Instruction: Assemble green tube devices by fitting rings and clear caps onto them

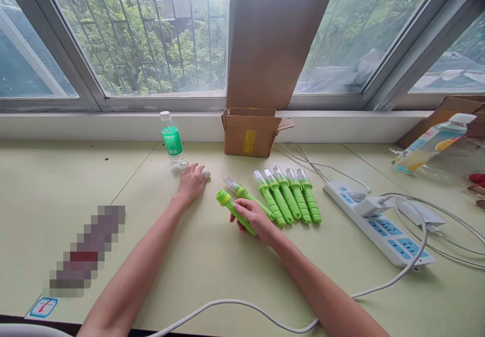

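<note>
My right hand [253, 217] is closed round a green tube-shaped tool [229, 205] whose ribbed end has no clear cap, holding it just above the table. My left hand [191, 181] rests on the table with fingers curled over a small clear cap [206, 175] at its fingertips. Beside the right hand lies another green tool [242, 193] with a clear cap. To its right, several more capped green tools [290, 196] lie side by side in a row.
A water bottle with a green label [172, 143] stands near the left hand. An open cardboard box [249, 132] sits by the window sill. A white power strip [379, 224] with plugs and cables lies at right. A white cable [242, 305] crosses the front.
</note>
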`<action>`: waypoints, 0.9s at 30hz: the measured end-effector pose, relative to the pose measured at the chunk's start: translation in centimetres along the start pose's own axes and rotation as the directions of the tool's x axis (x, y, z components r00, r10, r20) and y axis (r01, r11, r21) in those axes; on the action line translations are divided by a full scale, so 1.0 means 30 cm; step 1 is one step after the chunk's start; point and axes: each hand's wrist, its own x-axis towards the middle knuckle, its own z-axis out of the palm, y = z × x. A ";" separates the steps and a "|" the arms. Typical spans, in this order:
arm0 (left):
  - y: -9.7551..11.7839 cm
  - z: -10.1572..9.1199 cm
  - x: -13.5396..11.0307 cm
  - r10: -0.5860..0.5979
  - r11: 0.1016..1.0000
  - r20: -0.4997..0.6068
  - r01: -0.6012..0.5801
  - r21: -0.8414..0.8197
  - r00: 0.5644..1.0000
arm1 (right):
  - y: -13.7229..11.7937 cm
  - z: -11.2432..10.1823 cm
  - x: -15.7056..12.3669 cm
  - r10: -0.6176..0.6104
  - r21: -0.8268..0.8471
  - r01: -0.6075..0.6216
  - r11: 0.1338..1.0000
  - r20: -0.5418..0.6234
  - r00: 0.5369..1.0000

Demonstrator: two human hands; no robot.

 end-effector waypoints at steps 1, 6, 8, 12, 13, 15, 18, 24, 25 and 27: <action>0.004 -0.008 -0.004 -0.002 1.000 0.018 0.002 -0.014 1.000 | -0.002 0.001 -0.001 0.000 -0.001 0.000 1.000 0.001 1.000; 0.042 -0.079 -0.038 -0.068 0.983 -0.028 0.062 -0.174 0.997 | -0.010 0.002 -0.004 0.012 0.002 -0.012 1.000 -0.007 1.000; 0.068 -0.119 -0.067 -0.103 0.937 -0.093 0.066 -0.344 0.990 | -0.011 0.001 -0.005 0.009 0.001 -0.009 1.000 -0.009 1.000; 0.109 -0.181 -0.123 -0.184 0.848 -0.200 0.053 -0.527 0.962 | -0.013 -0.002 -0.007 0.001 0.001 -0.001 1.000 -0.015 1.000; 0.114 -0.189 -0.130 -0.231 0.802 -0.192 0.075 -0.592 0.954 | -0.013 -0.002 -0.007 -0.002 0.001 0.002 1.000 -0.016 1.000; 0.122 -0.198 -0.138 -0.317 0.670 -0.132 0.124 -0.732 0.939 | -0.010 -0.002 -0.006 -0.012 -0.007 0.012 1.000 -0.021 1.000; 0.135 -0.197 -0.138 -0.366 0.469 -0.016 0.169 -0.867 0.931 | 0.003 0.000 -0.003 -0.058 -0.069 0.055 0.996 -0.054 0.997; 0.174 -0.171 -0.146 -0.256 0.338 0.140 0.224 -0.914 0.957 | 0.044 0.003 -0.003 -0.209 -0.307 0.161 0.938 -0.130 0.969; 0.177 -0.166 -0.147 -0.250 0.325 0.152 0.231 -0.917 0.956 | 0.047 0.003 -0.005 -0.222 -0.331 0.168 0.929 -0.133 0.966; 0.180 -0.158 -0.149 -0.254 0.294 0.166 0.240 -0.925 0.953 | 0.046 0.004 -0.009 -0.243 -0.384 0.174 0.907 -0.140 0.960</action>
